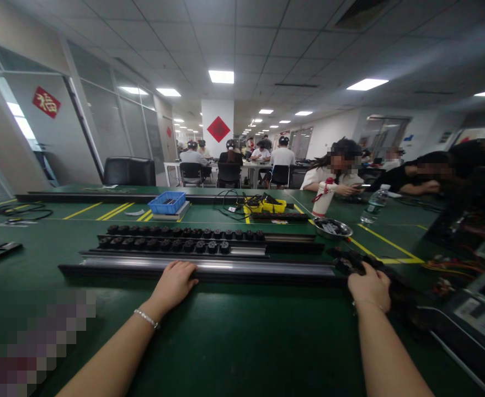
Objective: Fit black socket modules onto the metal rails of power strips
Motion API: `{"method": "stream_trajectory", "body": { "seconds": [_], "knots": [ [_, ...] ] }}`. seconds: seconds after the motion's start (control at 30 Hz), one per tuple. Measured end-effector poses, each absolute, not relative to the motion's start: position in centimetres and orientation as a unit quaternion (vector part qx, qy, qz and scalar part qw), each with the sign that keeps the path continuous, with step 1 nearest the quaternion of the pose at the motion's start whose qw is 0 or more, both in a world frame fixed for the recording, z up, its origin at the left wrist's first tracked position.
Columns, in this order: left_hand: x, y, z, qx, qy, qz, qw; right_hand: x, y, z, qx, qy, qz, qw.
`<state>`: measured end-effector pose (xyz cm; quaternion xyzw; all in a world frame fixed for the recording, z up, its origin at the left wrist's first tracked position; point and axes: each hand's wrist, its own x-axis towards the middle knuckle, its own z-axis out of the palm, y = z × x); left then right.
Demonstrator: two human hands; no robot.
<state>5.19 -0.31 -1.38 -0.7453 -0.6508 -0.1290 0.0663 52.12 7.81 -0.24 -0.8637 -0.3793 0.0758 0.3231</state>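
A long black rail (267, 269) with a shiny silver inner face lies crosswise on the green table in front of me. My left hand (176, 282) is closed over its near edge, left of the middle, fingers curled onto the silver face. At the rail's right end, my right hand (370, 285) reaches into a heap of black parts (347, 260); its fingers are bent and partly hidden, and what they pinch is unclear. Just behind lie two more rails, one a rail with a row of round black pieces (165, 244), the other similarly filled (184, 231).
A blue bin (168, 203), yellow trays (273, 205) with cables, a metal bowl (332, 228), a white cup (324, 197) and a water bottle (375, 204) stand farther back. Opened electronic equipment (484, 309) crowds the right side. Co-workers (337, 168) sit across the table.
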Motion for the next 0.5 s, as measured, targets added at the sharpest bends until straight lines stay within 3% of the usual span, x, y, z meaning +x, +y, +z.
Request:
{"method": "stream_trajectory", "body": {
  "seconds": [0.2,0.4,0.5],
  "knots": [
    [4.5,-0.1,-1.0,-0.731,-0.672,-0.112,0.037,50.2,7.8,0.6,-0.818,-0.475,-0.004,0.324],
    [4.3,-0.2,-1.0,-0.734,-0.666,-0.129,0.028,46.0,7.4,1.8,-0.603,-0.770,0.025,0.206],
    [4.3,-0.4,-0.6,-0.733,-0.663,-0.147,0.043,44.5,7.1,2.1,-0.526,-0.833,0.054,0.162]
  ]
}}
